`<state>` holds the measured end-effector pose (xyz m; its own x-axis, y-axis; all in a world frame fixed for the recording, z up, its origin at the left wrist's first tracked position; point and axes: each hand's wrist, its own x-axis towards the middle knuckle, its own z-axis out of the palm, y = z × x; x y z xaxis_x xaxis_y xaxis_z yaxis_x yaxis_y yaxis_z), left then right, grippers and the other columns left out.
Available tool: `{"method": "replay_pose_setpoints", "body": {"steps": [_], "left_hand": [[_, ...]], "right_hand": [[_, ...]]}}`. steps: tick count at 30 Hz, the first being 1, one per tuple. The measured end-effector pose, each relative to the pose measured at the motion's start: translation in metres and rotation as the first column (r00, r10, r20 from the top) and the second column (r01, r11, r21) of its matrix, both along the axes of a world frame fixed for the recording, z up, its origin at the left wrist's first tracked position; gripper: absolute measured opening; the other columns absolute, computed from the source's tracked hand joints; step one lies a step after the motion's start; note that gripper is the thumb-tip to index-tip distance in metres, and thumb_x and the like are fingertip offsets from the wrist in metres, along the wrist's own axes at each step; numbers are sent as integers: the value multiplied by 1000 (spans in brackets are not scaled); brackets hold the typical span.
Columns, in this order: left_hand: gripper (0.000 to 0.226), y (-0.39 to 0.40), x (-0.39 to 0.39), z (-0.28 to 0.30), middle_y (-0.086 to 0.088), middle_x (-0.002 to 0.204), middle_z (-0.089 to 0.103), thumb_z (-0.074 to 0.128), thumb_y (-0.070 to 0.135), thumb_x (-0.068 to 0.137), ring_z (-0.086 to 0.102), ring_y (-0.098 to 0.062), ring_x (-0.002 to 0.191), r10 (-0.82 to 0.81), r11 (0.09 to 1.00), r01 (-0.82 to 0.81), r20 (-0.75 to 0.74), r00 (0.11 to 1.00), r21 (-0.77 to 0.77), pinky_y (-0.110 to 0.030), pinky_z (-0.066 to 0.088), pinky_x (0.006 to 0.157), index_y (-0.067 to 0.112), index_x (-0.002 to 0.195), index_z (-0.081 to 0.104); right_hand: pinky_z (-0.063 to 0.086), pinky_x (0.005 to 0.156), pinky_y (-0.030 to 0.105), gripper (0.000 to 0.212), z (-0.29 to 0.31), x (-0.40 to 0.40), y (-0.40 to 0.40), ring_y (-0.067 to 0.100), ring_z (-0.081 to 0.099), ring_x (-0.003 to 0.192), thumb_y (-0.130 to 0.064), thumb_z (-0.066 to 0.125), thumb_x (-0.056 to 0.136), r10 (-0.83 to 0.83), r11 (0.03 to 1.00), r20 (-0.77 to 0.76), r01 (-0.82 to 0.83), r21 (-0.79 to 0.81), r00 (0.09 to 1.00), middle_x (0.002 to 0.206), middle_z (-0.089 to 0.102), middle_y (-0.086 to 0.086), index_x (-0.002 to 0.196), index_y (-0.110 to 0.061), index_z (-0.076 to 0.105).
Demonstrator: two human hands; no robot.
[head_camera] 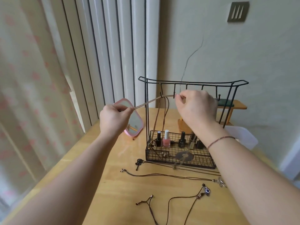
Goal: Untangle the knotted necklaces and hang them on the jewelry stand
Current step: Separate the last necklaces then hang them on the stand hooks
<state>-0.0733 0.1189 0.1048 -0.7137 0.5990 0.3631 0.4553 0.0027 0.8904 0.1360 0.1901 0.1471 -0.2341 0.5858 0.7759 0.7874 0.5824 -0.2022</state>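
Observation:
A black wire jewelry stand (193,82) with a row of hooks stands on the wooden table. My left hand (113,118) and my right hand (195,108) each pinch one end of a tan cord necklace (151,101), stretched taut in front of the left hooks. Another brown cord necklace (159,117) hangs from the leftmost hook into the stand's basket. A blurred pendant (184,157) dangles below my right hand. Three dark cord necklaces lie on the table in front: one with a dark charm (139,162), one thin one (170,176), one with a blue eye bead (207,190).
The stand's wire basket (180,159) holds several nail polish bottles (166,138). A pink mirror (134,119) leans left of the stand. A small wooden stand (233,106) sits behind, a white plastic container (243,137) at the right. Curtains and a radiator line the left side.

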Motion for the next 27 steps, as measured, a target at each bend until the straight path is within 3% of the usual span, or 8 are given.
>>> {"method": "replay_pose_setpoints", "body": {"steps": [5,9,15,17,19,21,23,27], "left_hand": [[18,-22,6,-16,4,68,68,71,32,91,57,2,52,-102,988,102,-8,995,118,-11,40,44,16,90,78],[12,-34,13,1,8,73,71,70,31,90,60,-3,61,-181,934,119,158,971,338,-10,42,46,21,90,77],[17,-53,36,20,15,61,66,69,38,84,54,1,52,-281,863,216,78,957,456,-12,40,45,23,85,76],[21,-58,47,19,14,55,61,68,40,82,49,-1,49,-322,850,252,77,944,463,-18,42,46,21,84,76],[29,-59,55,25,-1,58,66,68,43,80,49,-15,49,-357,843,260,127,925,471,-40,57,56,17,90,77],[36,-56,59,37,-11,88,62,69,42,82,61,-45,85,-364,838,219,214,906,499,-67,45,87,11,101,77],[32,-52,58,51,-13,103,55,70,36,88,45,-54,112,-354,830,170,265,897,531,-70,33,97,9,104,76],[29,-46,62,73,10,89,53,69,31,91,44,-35,108,-397,823,250,201,895,510,-65,36,98,7,107,75]], "right_hand": [[46,52,25,34,-21,16,2,14,53,53,-35,43,105,145,980,25,-140,-144,989,57,54,-6,90,-18,68],[51,60,31,29,-22,16,6,14,57,58,-34,45,104,196,926,-170,-239,-293,966,71,61,-10,94,-21,69],[58,75,47,29,-24,12,-1,33,69,83,-32,45,105,196,889,-213,-265,-374,957,83,70,1,86,-22,65],[58,77,48,30,-28,9,-2,34,69,86,-32,45,105,194,881,-232,-273,-386,953,88,72,5,85,-21,65],[57,71,43,31,-29,6,-2,32,67,75,-32,46,104,191,872,-256,-284,-399,948,83,71,7,84,-21,66],[49,56,33,32,-30,4,-1,24,55,54,-32,46,104,182,863,-268,-285,-418,946,68,65,3,82,-22,66],[35,48,25,32,-29,1,0,16,43,46,-32,45,105,167,856,-280,-280,-434,945,58,54,-3,82,-21,66],[34,49,25,34,-28,-2,2,16,44,49,-32,44,105,150,849,-303,-280,-447,941,62,55,-4,82,-19,66]]}}
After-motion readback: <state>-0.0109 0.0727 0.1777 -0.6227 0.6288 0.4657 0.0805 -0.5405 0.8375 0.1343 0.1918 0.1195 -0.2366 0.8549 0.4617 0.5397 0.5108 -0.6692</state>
